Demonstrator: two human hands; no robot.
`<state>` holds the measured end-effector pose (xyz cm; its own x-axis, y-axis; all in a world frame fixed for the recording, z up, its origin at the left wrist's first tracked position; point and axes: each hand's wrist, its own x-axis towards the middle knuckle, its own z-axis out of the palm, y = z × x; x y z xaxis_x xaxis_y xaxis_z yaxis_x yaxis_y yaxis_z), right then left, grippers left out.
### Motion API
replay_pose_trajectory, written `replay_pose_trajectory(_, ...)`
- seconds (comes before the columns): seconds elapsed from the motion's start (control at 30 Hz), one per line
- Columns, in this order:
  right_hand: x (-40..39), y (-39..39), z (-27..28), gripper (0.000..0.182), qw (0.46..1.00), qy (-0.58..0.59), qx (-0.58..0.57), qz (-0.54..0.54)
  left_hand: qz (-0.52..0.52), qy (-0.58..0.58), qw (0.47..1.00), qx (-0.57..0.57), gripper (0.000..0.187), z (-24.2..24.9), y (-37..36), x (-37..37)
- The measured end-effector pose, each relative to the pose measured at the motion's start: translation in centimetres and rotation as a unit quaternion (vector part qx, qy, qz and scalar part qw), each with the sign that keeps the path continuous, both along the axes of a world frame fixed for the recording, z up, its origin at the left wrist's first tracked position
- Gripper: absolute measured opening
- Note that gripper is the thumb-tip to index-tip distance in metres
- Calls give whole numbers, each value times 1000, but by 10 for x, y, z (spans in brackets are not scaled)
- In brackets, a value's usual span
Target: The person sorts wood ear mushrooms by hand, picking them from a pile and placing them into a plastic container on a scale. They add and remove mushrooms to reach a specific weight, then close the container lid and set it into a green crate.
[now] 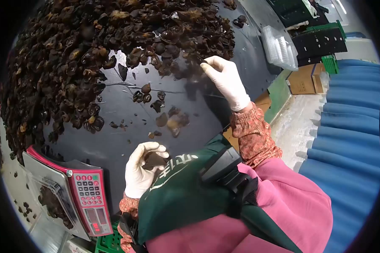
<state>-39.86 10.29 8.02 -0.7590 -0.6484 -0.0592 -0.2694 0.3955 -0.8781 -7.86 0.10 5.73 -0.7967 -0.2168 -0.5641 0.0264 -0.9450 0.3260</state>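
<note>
A big heap of dark dried wood-ear fungus covers the far part of a black table. My left hand, in a white glove, is closed around a few dark fungus pieces near the table's edge, just above my green apron. My right hand, also gloved, reaches to the heap's near edge, its fingertips pinched on a fungus piece there. Loose fungus pieces lie on the table between my hands.
A red and grey digital scale stands by my left hand, with a clear tray of fungus on it. Stacked clear plastic trays sit at the table's far end. Cardboard boxes and green and black crates stand on the floor.
</note>
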Motion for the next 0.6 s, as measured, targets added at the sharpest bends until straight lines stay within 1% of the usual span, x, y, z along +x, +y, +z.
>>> replay_pose_trajectory(0.1, 11, 7, 19, 19, 990, -139, -15, 9, -19, 1, 1000, -4, 40, 2, -1, -6)
replay_pose_trajectory(0.13, 15, 7, 26, 20, 988, -149, -18, 19, -33, -3, 999, -7, 42, 3, -1, -6)
replay_pose_trajectory(0.23, 15, 11, 21, 21, 979, -198, -29, 33, -39, 6, 999, -9, 44, 3, -1, -9)
replay_pose_trajectory(0.33, 22, 11, 19, 24, 962, -267, -55, 30, -28, -30, 999, -33, 52, 6, 2, -12)
replay_pose_trajectory(0.43, 48, 4, 32, 24, 971, -224, -14, 87, -39, -33, 999, -13, 61, 8, 0, -14)
replay_pose_trajectory(0.5, 76, 1, 41, 22, 952, -242, 6, 190, -9, -17, 999, 25, 65, 10, 2, -18)
replay_pose_trajectory(0.53, 83, -2, 40, 20, 946, -133, -23, 296, 4, -9, 999, 44, 68, 12, 3, -20)
replay_pose_trajectory(0.57, 84, 0, 52, 21, 925, -161, 73, 337, -4, -1, 999, 42, 66, 15, 1, -21)
replay_pose_trajectory(0.6, 80, 0, 46, 22, 950, -72, 25, 302, -12, 9, 998, 57, 65, 9, -1, -18)
